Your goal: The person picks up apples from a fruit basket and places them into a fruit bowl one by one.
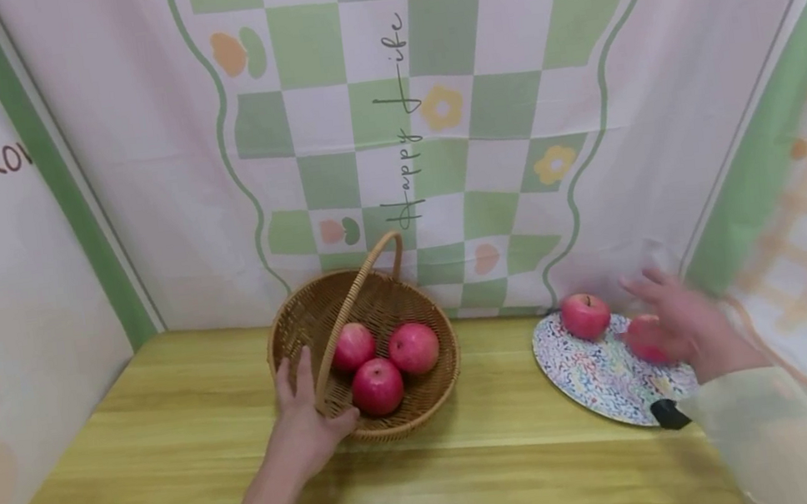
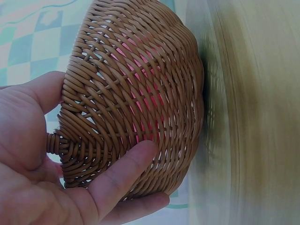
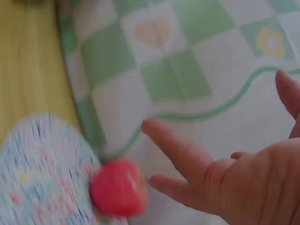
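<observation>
All visible fingers (image 1: 304, 375) apart: left hand (image 1: 301, 438) touching brown wicker basket (image 1: 319, 306), right hand (image 1: 692, 326) by red apple (image 1: 644, 339); green-checked cloth (image 1: 445, 32) reads "Happy Life".

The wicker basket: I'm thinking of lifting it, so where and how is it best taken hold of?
Probably by the middle of its arched handle, coming from above, with the grip wrapped around it. The arch is slim, rises above the basket and spans it, so a lift there should support both sides. The three apples sit low inside.
</observation>
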The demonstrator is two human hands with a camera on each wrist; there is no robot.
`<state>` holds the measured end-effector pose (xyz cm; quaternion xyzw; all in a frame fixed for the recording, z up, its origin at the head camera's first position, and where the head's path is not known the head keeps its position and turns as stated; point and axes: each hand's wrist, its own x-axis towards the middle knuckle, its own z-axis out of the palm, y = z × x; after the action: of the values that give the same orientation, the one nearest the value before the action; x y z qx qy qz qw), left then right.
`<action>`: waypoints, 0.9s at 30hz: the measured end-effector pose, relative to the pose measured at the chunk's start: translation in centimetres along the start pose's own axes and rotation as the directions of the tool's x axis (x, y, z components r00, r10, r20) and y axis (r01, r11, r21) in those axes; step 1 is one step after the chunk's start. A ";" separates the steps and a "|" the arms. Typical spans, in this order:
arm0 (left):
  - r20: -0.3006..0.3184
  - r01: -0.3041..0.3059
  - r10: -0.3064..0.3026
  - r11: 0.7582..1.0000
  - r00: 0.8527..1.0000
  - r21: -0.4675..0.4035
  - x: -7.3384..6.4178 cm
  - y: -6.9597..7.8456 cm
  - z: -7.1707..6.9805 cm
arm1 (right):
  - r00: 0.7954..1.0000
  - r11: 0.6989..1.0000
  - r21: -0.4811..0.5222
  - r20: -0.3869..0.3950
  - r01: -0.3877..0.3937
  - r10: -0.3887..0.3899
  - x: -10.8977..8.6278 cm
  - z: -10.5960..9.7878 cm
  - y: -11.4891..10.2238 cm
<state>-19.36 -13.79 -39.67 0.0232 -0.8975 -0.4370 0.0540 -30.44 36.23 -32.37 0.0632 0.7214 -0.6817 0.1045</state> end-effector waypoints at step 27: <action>0.015 0.015 -0.015 0.999 1.000 -0.030 0.1 -0.2 0.1 | 0.828 0.943 0.311 0.555 -0.117 -0.081 -0.6 21.1 -1.0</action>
<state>-19.50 -13.90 -39.88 0.0259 -0.8910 -0.4510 0.0443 -28.74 15.21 -32.29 -0.1158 0.5329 -0.7805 0.3057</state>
